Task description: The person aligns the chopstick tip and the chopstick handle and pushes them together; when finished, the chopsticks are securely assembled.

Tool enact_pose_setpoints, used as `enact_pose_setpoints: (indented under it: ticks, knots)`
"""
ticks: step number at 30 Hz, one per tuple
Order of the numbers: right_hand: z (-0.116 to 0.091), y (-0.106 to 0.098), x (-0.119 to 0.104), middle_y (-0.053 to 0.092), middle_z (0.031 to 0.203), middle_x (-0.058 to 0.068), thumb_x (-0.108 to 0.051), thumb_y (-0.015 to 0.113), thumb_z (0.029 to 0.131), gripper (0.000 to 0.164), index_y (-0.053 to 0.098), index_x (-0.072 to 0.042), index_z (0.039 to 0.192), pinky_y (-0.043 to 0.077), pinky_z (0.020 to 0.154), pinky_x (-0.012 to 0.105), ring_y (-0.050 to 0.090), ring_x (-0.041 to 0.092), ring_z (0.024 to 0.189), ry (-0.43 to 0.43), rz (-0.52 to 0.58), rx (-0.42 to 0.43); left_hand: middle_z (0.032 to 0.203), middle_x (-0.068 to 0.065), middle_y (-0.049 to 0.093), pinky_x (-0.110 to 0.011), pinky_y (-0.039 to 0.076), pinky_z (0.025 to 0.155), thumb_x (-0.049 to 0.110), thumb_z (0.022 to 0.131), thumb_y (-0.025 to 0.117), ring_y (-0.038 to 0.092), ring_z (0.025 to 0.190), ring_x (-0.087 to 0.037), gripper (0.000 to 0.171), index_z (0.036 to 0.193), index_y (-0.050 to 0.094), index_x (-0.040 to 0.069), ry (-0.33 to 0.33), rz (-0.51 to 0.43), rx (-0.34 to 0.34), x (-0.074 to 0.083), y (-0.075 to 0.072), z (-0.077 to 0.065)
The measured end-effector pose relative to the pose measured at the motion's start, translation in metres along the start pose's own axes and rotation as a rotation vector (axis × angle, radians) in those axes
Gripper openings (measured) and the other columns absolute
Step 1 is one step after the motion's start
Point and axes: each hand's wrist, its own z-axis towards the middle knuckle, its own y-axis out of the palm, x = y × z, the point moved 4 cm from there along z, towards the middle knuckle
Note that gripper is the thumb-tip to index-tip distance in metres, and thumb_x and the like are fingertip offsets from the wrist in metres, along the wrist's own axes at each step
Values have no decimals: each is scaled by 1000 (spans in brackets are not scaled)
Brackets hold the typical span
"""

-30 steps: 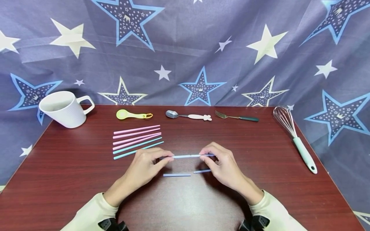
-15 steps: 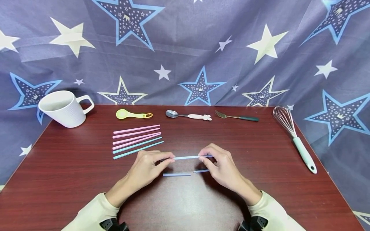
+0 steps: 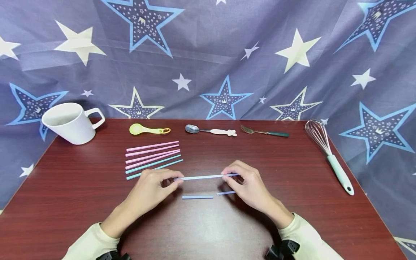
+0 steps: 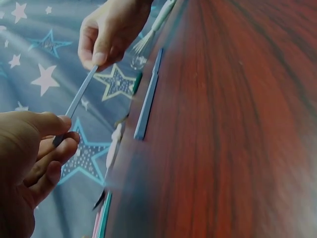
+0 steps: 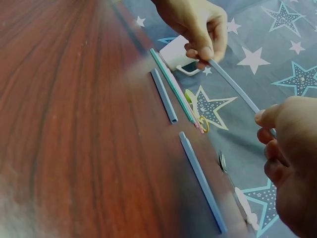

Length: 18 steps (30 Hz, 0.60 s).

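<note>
Over the middle of the table, both hands hold a light-blue chopstick (image 3: 203,177) level, off the tabletop. My left hand (image 3: 152,186) pinches it near its left end between thumb and fingertips. Farther right, the thumb and fingers of my right hand (image 3: 248,184) pinch it, with its right end passing behind the fingers. On the table below lie two blue chopstick halves. The left half (image 3: 197,197) has a hollow end in the right wrist view; the right half (image 5: 202,183) has a narrow plug end facing it and is partly hidden by my right hand in the head view.
Several pink chopsticks (image 3: 152,146) and two teal ones (image 3: 152,163) lie behind my left hand. Along the back stand or lie a white mug (image 3: 69,124), yellow measuring spoon (image 3: 147,129), white-handled spoon (image 3: 221,132) and green-handled fork (image 3: 276,134). A whisk (image 3: 339,173) lies at right.
The small gap at the chopstick's joint, visible a second ago, no longer shows. My left hand has slid left along the chopstick, baring more of it; the right hand has barely moved.
</note>
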Motion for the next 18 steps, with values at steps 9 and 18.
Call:
enact_pose_setpoints:
  ticks: [9, 18]
  knots:
    - [-5, -3, 10, 68, 86, -7, 0, 79, 87, 14, 75, -11, 94, 43, 57, 21, 52, 3, 69, 3, -5, 27, 84, 14, 76, -11, 46, 64, 8, 78, 89, 61, 68, 1, 24, 92, 81, 25, -96, 68, 93, -17, -32, -22]
    - [-21, -7, 23, 66, 84, -6, 0, 80, 87, 16, 75, -14, 94, 44, 57, 19, 53, 3, 69, 20, 20, -46, 83, 10, 77, -3, 46, 78, 5, 72, 92, 72, 79, -4, 24, 88, 83, 21, -150, 121, 152, -41, -46, -42]
